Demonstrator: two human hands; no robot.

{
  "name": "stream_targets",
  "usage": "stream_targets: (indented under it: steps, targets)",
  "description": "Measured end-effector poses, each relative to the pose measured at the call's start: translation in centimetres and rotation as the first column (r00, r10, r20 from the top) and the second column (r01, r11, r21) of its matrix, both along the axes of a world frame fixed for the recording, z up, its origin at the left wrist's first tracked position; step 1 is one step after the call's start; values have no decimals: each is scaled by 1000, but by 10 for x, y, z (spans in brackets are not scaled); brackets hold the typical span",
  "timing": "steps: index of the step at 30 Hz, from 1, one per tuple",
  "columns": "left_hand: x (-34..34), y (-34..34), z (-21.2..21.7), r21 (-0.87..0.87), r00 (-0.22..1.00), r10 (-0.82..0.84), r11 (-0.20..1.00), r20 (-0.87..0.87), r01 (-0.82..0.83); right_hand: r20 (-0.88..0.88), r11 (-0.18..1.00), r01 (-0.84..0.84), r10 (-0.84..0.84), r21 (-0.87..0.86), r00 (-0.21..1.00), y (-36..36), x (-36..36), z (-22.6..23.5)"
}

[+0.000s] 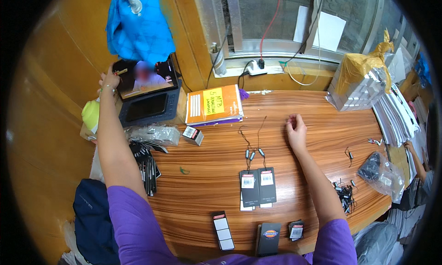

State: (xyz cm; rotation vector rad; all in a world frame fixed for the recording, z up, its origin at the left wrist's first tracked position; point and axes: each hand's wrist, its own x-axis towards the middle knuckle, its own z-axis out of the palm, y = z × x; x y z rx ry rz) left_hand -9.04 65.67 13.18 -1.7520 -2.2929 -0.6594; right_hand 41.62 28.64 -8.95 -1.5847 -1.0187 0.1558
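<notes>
My left hand (108, 79) reaches to the left edge of a lit screen (149, 78) at the far left, its fingers spread apart. Whether they touch the screen's edge is hard to tell. Over the table's right half, my right hand (296, 126) has loosely bent fingers held apart, with nothing visible in them. To its lower left lie dark hang tags with white barcode labels, one group left (249, 191) and another right (267, 186). Black strings with small grey seals (261, 152) run up from them.
Notebooks (214, 106) lie beside the screen. Stacked tags (148, 173) and a small box (193, 135) sit left. Near the front edge are a label strip (223, 230), dark tags (268, 237) and small tags (296, 230). Loose strings (345, 196) and a plastic bag (382, 173) lie right.
</notes>
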Motion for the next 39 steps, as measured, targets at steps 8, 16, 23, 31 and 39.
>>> stream_targets:
  steps: [8, 16, 23, 31, 39]
  targets:
    - [64, -112, -8, 624, 913, -373, 756, 167, 195, 78, 999, 43, -46, 29, 996, -2, 5, -4]
    - [150, -318, -25, 264, 312, -919, 372, 243, 890, -3, 997, 11, -11, 76, 1000, 6, 16, -13]
    - [183, -492, -39, -357, 234, -896, 92, 378, 930, -379, 737, -669, 594, -97, 710, -90, -7, 83]
    - [199, -565, -104, 31, 268, -785, 342, 559, 939, 96, 691, -557, 662, -460, 743, -281, -61, 84]
    - [198, -560, -118, -224, 314, -751, 223, 581, 949, 41, 672, -492, 612, -554, 790, -299, -64, 77]
